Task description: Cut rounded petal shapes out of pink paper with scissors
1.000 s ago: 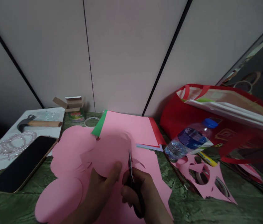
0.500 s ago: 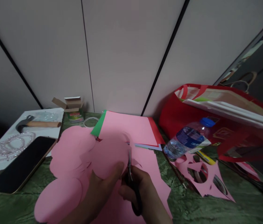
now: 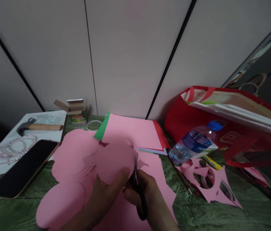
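Observation:
My left hand (image 3: 110, 189) pinches a rounded piece of pink paper (image 3: 114, 162), its thumb lying on top near the lower right edge. In my right hand (image 3: 145, 192) is a pair of scissors (image 3: 140, 195) with black handles, its blades pointing away from me along the right edge of that paper. A narrow offcut curls off beyond the blades. Beneath both hands lie larger pink sheets (image 3: 153, 173). Several pink paper rounds (image 3: 60, 202) overlap in a pile to the left of my left hand.
At the left are a phone (image 3: 24, 168), a bead string (image 3: 10, 149), a hammer (image 3: 41, 127) and an opened small box (image 3: 76, 114). Coloured paper sheets (image 3: 135, 130) lie behind. To the right are a water bottle (image 3: 193, 142), a red bag (image 3: 178, 118) and pink paper scraps (image 3: 213, 189).
The paper round and the scissors have shifted slightly to the right. The offcut stands out a little further to the right of the blades.

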{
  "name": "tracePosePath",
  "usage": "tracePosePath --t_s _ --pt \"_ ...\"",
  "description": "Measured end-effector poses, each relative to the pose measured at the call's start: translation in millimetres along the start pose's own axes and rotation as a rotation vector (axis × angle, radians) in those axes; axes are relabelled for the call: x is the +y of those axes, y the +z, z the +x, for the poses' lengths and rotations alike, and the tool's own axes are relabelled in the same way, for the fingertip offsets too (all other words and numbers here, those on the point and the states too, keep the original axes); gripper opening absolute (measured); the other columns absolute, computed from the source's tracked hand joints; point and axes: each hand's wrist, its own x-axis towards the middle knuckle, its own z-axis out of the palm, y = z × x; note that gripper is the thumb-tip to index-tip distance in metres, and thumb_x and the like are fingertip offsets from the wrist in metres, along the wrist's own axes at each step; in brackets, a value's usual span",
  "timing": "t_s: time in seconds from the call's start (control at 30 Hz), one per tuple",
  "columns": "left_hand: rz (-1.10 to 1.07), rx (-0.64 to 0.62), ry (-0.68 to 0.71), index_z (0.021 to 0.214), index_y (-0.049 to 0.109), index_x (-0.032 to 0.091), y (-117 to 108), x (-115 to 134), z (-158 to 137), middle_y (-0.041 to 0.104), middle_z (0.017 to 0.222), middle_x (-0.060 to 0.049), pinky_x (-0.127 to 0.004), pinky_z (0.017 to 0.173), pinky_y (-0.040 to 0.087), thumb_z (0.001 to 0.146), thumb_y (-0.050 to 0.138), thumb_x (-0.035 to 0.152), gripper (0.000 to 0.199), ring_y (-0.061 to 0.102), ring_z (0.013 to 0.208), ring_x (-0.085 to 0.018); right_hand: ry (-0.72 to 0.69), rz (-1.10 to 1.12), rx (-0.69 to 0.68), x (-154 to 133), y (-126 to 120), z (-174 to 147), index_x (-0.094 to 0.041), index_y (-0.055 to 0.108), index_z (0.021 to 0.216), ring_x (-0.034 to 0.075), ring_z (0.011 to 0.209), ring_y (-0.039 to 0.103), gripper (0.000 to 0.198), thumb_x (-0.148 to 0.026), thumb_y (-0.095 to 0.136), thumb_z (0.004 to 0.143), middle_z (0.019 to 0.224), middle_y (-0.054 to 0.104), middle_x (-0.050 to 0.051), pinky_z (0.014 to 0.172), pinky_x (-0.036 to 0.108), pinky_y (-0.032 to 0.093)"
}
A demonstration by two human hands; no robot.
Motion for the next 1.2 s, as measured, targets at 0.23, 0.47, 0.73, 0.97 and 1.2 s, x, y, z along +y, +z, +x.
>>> tracePosePath --t_s 0.23,0.47,0.73,0.97,1.2 --pt "-0.048 0.008 0.008 0.06 0.065 0.019 0 0 -1 0.07 0.058 -0.002 -0.028 0.055 0.05 0.06 0.062 0.033 0.015 0.064 0.061 -0.021 0.009 0.05 -0.004 -4 0 -1 -0.016 0.052 0.065 0.007 0.048 0.031 0.034 -0.031 0.08 0.052 0.052 0.041 -0.008 0.044 0.02 0.023" --pt "-0.034 0.051 0.004 0.059 0.061 0.018 0 2 0 0.066 0.053 0.0 -0.026 0.049 0.047 0.059 0.062 0.032 0.013 0.062 0.055 -0.019 0.003 0.006 0.001 3 -1 2 -0.015 0.053 0.066 0.007 0.047 0.035 0.031 -0.027 0.078 0.054 0.05 0.045 -0.007 0.044 0.02 0.026" --pt "0.007 -0.007 0.025 0.05 0.056 0.021 -1 4 -1 0.055 0.039 0.003 -0.026 0.044 0.044 0.062 0.058 0.035 0.019 0.055 0.043 -0.016 0.031 -0.051 0.033 9 -1 3 -0.017 0.052 0.066 0.007 0.044 0.039 0.021 -0.021 0.07 0.059 0.049 0.048 -0.007 0.041 0.019 0.031" --pt "-0.016 0.014 0.011 0.053 0.057 0.02 0 6 -2 0.056 0.041 0.003 -0.025 0.043 0.044 0.061 0.059 0.034 0.016 0.055 0.043 -0.016 0.071 -0.062 0.036 3 1 2 -0.016 0.052 0.065 0.007 0.042 0.04 0.02 -0.021 0.069 0.057 0.047 0.049 -0.007 0.039 0.018 0.032" --pt "-0.032 0.102 0.02 0.058 0.058 0.019 0 1 0 0.062 0.052 0.0 -0.025 0.043 0.044 0.059 0.061 0.032 0.013 0.058 0.05 -0.017 0.08 -0.068 0.036 8 -1 3 -0.017 0.052 0.064 0.008 0.039 0.041 0.024 -0.029 0.072 0.056 0.045 0.049 -0.007 0.037 0.018 0.03"
